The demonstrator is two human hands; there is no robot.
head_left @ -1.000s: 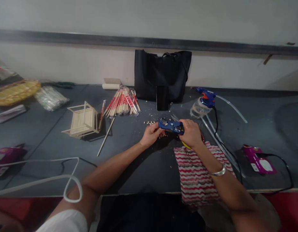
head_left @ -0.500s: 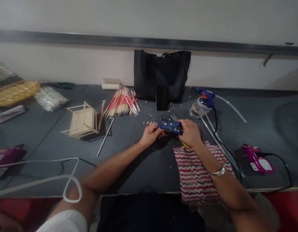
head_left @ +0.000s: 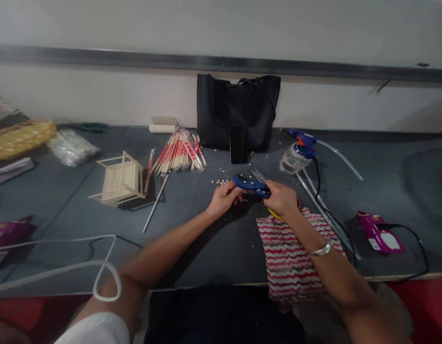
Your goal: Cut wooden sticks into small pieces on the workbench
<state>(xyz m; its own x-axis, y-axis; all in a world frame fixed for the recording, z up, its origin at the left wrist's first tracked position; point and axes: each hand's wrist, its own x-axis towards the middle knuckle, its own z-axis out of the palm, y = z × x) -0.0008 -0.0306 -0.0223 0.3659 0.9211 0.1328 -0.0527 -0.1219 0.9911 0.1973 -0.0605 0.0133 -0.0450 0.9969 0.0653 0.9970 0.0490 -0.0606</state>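
Observation:
My right hand (head_left: pixel 282 197) is closed around the handles of a blue hand cutter (head_left: pixel 252 184), which looks like a pipe cutter. At the cutter's head, my left hand (head_left: pixel 222 198) has its thumb and fingers pinched together; what lies between them is too small or hidden to make out. Scissors (head_left: pixel 258 175) lie under the cutter and right hand, with the blades pointing away and part of a yellow handle showing. Small pale cut pieces (head_left: pixel 221 182) are scattered on the table around the cutter. A patterned red and white cloth (head_left: pixel 290 258) lies under my right forearm.
A small stick-built frame (head_left: pixel 122 181), a loose stick (head_left: pixel 155 203) and wrapped chopsticks (head_left: pixel 177 153) are at left. Behind stand a phone (head_left: pixel 238 145) and a black bag (head_left: pixel 221 105). A blue glue gun (head_left: pixel 301 142), clear glue sticks (head_left: pixel 324 210) and a purple box (head_left: pixel 380 233) are at right.
The blue cutter has turned slightly in my right hand, and less of its metal shows at the head. Both hands stay at nearly the same place; the whole view has shifted a little.

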